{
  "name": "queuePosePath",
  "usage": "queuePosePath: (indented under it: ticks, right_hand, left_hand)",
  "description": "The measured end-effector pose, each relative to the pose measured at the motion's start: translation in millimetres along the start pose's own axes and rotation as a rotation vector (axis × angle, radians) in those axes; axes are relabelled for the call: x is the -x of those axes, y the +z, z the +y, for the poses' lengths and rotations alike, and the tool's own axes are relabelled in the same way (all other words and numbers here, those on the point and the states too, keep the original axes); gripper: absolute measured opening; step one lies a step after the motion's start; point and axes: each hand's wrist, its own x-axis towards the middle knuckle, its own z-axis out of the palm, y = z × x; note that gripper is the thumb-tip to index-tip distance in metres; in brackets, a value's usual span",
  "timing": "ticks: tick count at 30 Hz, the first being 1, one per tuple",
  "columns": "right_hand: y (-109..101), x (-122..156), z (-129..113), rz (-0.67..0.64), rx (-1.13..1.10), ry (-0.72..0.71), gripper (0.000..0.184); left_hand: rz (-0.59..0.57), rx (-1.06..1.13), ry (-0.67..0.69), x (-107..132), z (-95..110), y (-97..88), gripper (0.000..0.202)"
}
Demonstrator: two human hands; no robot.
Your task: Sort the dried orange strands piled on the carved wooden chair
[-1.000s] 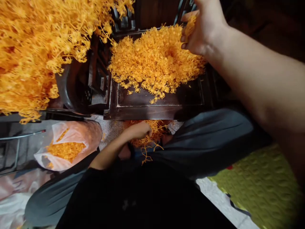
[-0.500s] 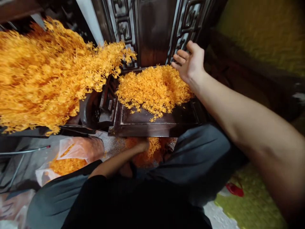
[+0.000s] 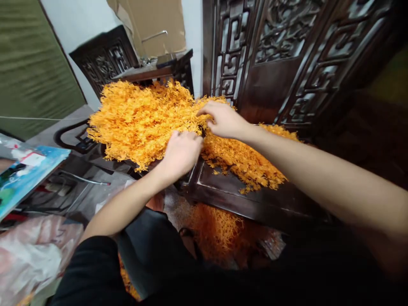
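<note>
A large heap of orange artificial flower sprigs point(image 3: 137, 119) lies at the left, over the arm of a dark wooden chair. At its right edge my left hand point(image 3: 183, 154) is closed, its curled fingers partly hidden among the sprigs. Just beyond it my right hand point(image 3: 225, 120) reaches over the same edge, fingers bent and thumb apart, touching sprigs with no clear grip. Beneath my right forearm, a flatter pile of loose orange blossoms point(image 3: 251, 161) rests on the dark wooden seat point(image 3: 219, 180).
Below the seat edge is a bunch of orange stems point(image 3: 216, 225). Carved wooden panels point(image 3: 277, 80) rise behind. A cardboard sheet point(image 3: 156, 25) leans at the back. Plastic bags point(image 3: 35, 250) and a blue printed board point(image 3: 35, 170) are at the left, near a thin metal rod point(image 3: 84, 178).
My view has swung left. My left hand has risen from beneath the seat edge to the large heap. My right hand, formerly raised above the seat pile, has moved left to that heap.
</note>
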Motion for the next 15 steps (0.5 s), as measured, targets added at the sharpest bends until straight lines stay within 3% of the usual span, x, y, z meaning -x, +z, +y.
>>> queuePosePath:
  ticks: [2, 3, 5, 8, 10, 12, 15]
  right_hand:
    - [24, -40, -2, 0.017, 0.089, 0.015, 0.052]
    - [35, -59, 1, 0.046, 0.113, 0.059, 0.053]
    - [52, -90, 7, 0.081, 0.156, 0.103, 0.042]
    - [67, -125, 14, 0.039, 0.22, 0.099, 0.022]
    - [67, -139, 22, 0.042, 0.261, 0.147, 0.018]
    - [59, -146, 40, 0.143, 0.314, 0.228, 0.017]
    - [34, -136, 94, 0.287, 0.344, 0.332, 0.02]
  left_hand:
    - [0.121, -0.103, -0.187, -9, -30, 1.5, 0.041]
    - [0.119, -0.114, -0.246, -10, -42, 7.2, 0.048]
    - [0.052, -0.086, -0.315, -11, -58, 21.4, 0.057]
    - [0.007, -0.063, -0.344, -12, -67, 34.4, 0.059]
    - [0.006, -0.078, -0.356, -14, -68, 35.0, 0.057]
    - [0.011, -0.079, -0.38, -18, -69, 32.7, 0.053]
    - [0.03, -0.059, -0.427, -25, -74, 30.3, 0.046]
